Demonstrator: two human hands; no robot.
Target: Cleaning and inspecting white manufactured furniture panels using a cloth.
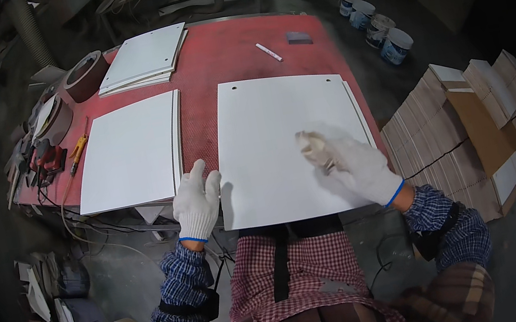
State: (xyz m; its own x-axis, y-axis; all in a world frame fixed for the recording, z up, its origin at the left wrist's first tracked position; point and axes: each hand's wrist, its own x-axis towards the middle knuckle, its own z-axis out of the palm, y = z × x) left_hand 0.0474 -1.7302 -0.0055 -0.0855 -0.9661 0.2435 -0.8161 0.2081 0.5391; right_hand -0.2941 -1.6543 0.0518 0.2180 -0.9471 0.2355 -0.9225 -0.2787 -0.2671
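A white panel (268, 138) with two small holes near its far edge lies in front of me, on top of at least one more panel. My right hand (364, 168), in a white knit glove, is over its right half. It is closed on a crumpled beige piece (315, 149); motion blur hides whether this is cloth or paper. My left hand (196, 201), gloved too, is at the panel's near left side with fingers apart, holding nothing. Left of it lies another stack of white panels (125, 153).
More white panels (146, 56) lie far left on the red table (224, 49), near tape-like rolls (86, 76), a red power sander (48, 158) and a yellow-handled tool (78, 150). A white marker (268, 52) and grey block (299, 38) lie beyond. Stacked boards (433, 137) stand right; several buckets (396, 45) behind.
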